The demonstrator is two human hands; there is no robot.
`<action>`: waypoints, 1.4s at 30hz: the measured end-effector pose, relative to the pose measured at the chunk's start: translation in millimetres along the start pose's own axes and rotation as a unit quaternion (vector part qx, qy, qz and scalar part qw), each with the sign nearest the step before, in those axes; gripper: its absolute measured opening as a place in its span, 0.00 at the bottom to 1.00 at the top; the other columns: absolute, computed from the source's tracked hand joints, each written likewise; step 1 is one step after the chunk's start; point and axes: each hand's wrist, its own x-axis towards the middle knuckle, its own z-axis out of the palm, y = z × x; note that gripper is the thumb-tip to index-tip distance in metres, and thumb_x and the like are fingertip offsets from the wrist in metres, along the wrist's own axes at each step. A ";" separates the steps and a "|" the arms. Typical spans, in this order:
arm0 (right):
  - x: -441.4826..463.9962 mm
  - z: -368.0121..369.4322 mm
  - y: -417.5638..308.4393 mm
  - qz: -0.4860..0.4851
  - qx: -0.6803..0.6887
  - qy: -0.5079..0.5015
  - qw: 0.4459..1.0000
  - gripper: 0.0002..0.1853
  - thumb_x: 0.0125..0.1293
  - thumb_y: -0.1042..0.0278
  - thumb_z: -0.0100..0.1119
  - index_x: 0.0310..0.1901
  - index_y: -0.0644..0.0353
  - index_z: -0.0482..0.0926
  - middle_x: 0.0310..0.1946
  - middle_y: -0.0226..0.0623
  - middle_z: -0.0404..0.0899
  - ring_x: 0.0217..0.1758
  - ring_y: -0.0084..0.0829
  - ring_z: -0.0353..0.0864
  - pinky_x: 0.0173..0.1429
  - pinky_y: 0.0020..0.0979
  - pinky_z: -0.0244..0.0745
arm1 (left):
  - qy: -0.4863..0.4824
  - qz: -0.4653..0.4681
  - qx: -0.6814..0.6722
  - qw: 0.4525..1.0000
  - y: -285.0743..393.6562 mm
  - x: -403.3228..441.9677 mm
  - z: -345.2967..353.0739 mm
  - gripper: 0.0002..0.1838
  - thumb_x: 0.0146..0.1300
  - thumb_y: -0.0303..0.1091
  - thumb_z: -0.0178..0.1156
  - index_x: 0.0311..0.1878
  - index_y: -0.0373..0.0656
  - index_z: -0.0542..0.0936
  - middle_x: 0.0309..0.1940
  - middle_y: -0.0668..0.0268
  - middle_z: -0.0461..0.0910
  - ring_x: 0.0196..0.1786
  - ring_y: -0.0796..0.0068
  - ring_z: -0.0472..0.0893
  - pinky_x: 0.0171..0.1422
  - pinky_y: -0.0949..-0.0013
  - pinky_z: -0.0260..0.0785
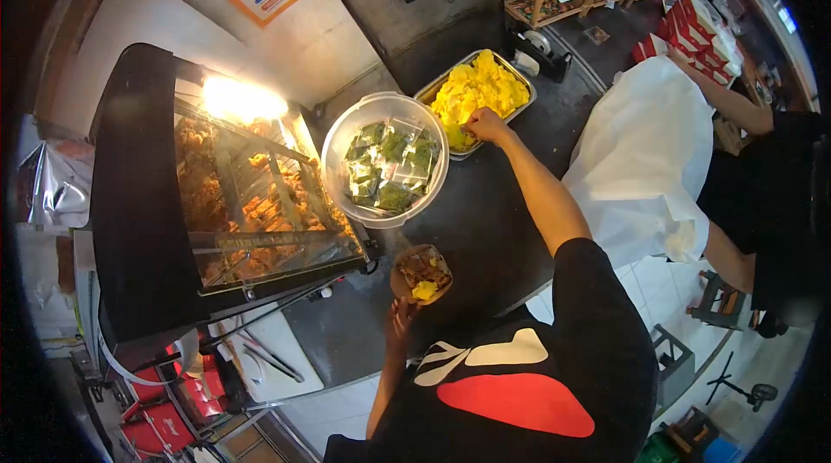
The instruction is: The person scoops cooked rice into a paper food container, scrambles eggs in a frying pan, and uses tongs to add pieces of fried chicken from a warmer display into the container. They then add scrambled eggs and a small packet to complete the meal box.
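My left hand [401,320] grips the near side of a small brown paper food box [400,283]. Inside the box lie brown pieces of food and a lump of yellow food [424,291] like scrambled egg. My right hand [486,125] reaches over the near edge of a metal tray [530,98] heaped with the same yellow food [479,86]. Its fingers are closed down at the heap, and what they hold is hidden. Between the tray and the box stands a round clear plastic tub [333,160] of small packets with green contents [394,156].
At left, a lit glass display case [143,195] holds fried food. Below it lies a white board [277,359] with tongs [273,362]. A tape dispenser [541,52] sits behind the tray. At right, another person [762,195] is beside a large white bag [640,160] and red boxes [692,30].
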 end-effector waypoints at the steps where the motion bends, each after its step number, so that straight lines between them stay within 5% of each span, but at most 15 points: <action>1: -2.8 -0.4 0.0 0.026 0.045 0.005 0.999 0.11 0.57 0.63 0.65 0.24 0.61 0.79 0.14 0.30 0.75 0.13 0.20 0.69 0.19 0.23 0.63 | -0.002 -0.018 -0.039 0.999 4.7 1.2 -4.5 0.22 0.56 0.35 0.67 0.49 0.35 0.72 0.33 0.52 0.76 0.34 0.57 0.78 0.33 0.61 0.72; 5: -18.1 -7.1 1.1 0.084 0.119 0.008 0.989 0.11 0.59 0.63 0.64 0.26 0.61 0.78 0.15 0.29 0.72 0.14 0.18 0.66 0.17 0.22 0.58 | 0.161 0.113 0.076 0.977 31.4 16.4 -26.5 0.23 0.56 0.31 0.66 0.52 0.34 0.70 0.31 0.53 0.75 0.31 0.56 0.77 0.31 0.58 0.69; 8: -27.8 -18.0 9.9 0.092 0.233 0.034 0.968 0.10 0.60 0.64 0.62 0.27 0.62 0.78 0.17 0.29 0.72 0.15 0.17 0.65 0.16 0.21 0.57 | 0.152 0.129 0.041 0.979 27.7 15.7 -23.6 0.25 0.56 0.29 0.66 0.55 0.33 0.69 0.34 0.51 0.76 0.33 0.55 0.77 0.33 0.58 0.70; 16: -160.6 -45.0 -32.2 0.036 0.267 0.082 0.960 0.08 0.61 0.68 0.60 0.27 0.62 0.76 0.16 0.28 0.70 0.13 0.15 0.63 0.15 0.19 0.55 | 0.051 -0.016 -0.011 0.998 23.4 10.7 -14.1 0.17 0.62 0.31 0.59 0.53 0.35 0.71 0.33 0.55 0.76 0.33 0.58 0.78 0.41 0.62 0.76; 19: -219.0 -9.8 -38.0 0.053 0.286 0.022 0.957 0.08 0.61 0.67 0.60 0.28 0.61 0.76 0.18 0.28 0.71 0.14 0.15 0.65 0.16 0.18 0.57 | 0.027 -0.243 -0.434 0.867 19.3 10.5 -0.9 0.21 0.60 0.31 0.62 0.55 0.35 0.70 0.37 0.47 0.76 0.42 0.53 0.79 0.45 0.57 0.74; 21: -253.1 16.5 -43.3 0.061 0.278 -0.014 0.959 0.07 0.60 0.67 0.61 0.30 0.62 0.77 0.19 0.28 0.73 0.15 0.15 0.67 0.17 0.18 0.60 | -0.005 -0.368 -0.515 0.774 40.9 31.9 -30.4 0.22 0.59 0.32 0.64 0.53 0.34 0.70 0.35 0.49 0.77 0.40 0.55 0.80 0.42 0.59 0.74; 24: -291.0 71.3 -56.3 0.047 0.191 -0.065 0.978 0.06 0.59 0.70 0.61 0.33 0.63 0.78 0.21 0.30 0.75 0.19 0.16 0.71 0.21 0.20 0.66 | 0.053 -0.408 -0.585 0.699 52.8 34.2 -32.3 0.17 0.69 0.40 0.50 0.43 0.31 0.73 0.35 0.59 0.76 0.39 0.71 0.80 0.40 0.72 0.79; 26: -302.8 111.8 -45.6 -0.041 0.125 -0.079 0.988 0.07 0.59 0.70 0.60 0.34 0.65 0.78 0.22 0.35 0.77 0.23 0.24 0.76 0.26 0.24 0.70 | 0.018 -0.294 -0.408 0.864 40.6 26.2 -25.0 0.17 0.69 0.40 0.50 0.43 0.32 0.74 0.37 0.59 0.76 0.40 0.72 0.80 0.40 0.72 0.79; 29: -312.7 157.8 -25.6 -0.337 -0.102 -0.043 0.935 0.06 0.57 0.74 0.59 0.35 0.64 0.76 0.31 0.44 0.78 0.33 0.43 0.79 0.35 0.33 0.73 | 0.066 -0.200 -0.362 0.908 36.2 21.9 -14.6 0.17 0.69 0.41 0.51 0.42 0.33 0.75 0.37 0.59 0.76 0.39 0.73 0.79 0.38 0.71 0.78; 31: -320.6 169.2 -19.3 -0.341 -0.173 -0.049 0.923 0.05 0.58 0.74 0.59 0.35 0.64 0.75 0.32 0.44 0.77 0.33 0.44 0.78 0.35 0.35 0.74 | 0.106 -0.118 -0.234 0.959 26.2 14.5 1.8 0.17 0.69 0.42 0.51 0.41 0.33 0.76 0.36 0.60 0.76 0.38 0.74 0.79 0.38 0.71 0.78; 33: -325.0 168.6 -27.9 -0.340 -0.208 -0.051 0.915 0.05 0.58 0.75 0.58 0.36 0.63 0.74 0.32 0.44 0.75 0.32 0.46 0.77 0.36 0.38 0.74 | 0.109 0.008 0.099 0.989 4.8 5.8 24.3 0.19 0.69 0.44 0.51 0.41 0.33 0.76 0.34 0.61 0.77 0.37 0.75 0.78 0.38 0.70 0.77; 35: -324.9 168.1 -29.9 -0.338 -0.207 -0.075 0.915 0.05 0.58 0.75 0.58 0.35 0.63 0.74 0.31 0.44 0.74 0.31 0.45 0.77 0.34 0.37 0.73 | 0.063 -0.190 -0.263 0.944 26.5 18.4 -4.9 0.20 0.69 0.45 0.51 0.40 0.32 0.76 0.33 0.62 0.77 0.36 0.74 0.79 0.38 0.69 0.77; 37: -325.8 165.6 -27.9 -0.331 -0.187 -0.076 0.922 0.05 0.58 0.76 0.58 0.35 0.63 0.74 0.30 0.44 0.74 0.31 0.45 0.78 0.34 0.36 0.73 | 0.036 -0.227 -0.333 0.914 31.4 17.9 -6.3 0.21 0.69 0.46 0.51 0.40 0.32 0.76 0.32 0.63 0.77 0.36 0.74 0.79 0.38 0.69 0.77; 40: -316.4 161.9 -28.1 -0.338 -0.154 -0.071 0.926 0.04 0.57 0.77 0.59 0.34 0.64 0.74 0.30 0.44 0.74 0.32 0.44 0.78 0.34 0.35 0.73 | 0.067 -0.168 -0.269 0.946 22.0 20.5 8.6 0.22 0.69 0.47 0.50 0.39 0.31 0.76 0.32 0.64 0.77 0.36 0.74 0.79 0.40 0.70 0.78; 42: -318.1 161.2 -27.8 -0.344 -0.166 -0.097 0.919 0.04 0.57 0.79 0.58 0.34 0.64 0.74 0.29 0.44 0.74 0.32 0.42 0.78 0.34 0.34 0.73 | 0.103 -0.232 -0.552 0.794 27.8 18.9 12.3 0.23 0.69 0.48 0.50 0.38 0.32 0.76 0.33 0.64 0.77 0.37 0.74 0.79 0.41 0.69 0.78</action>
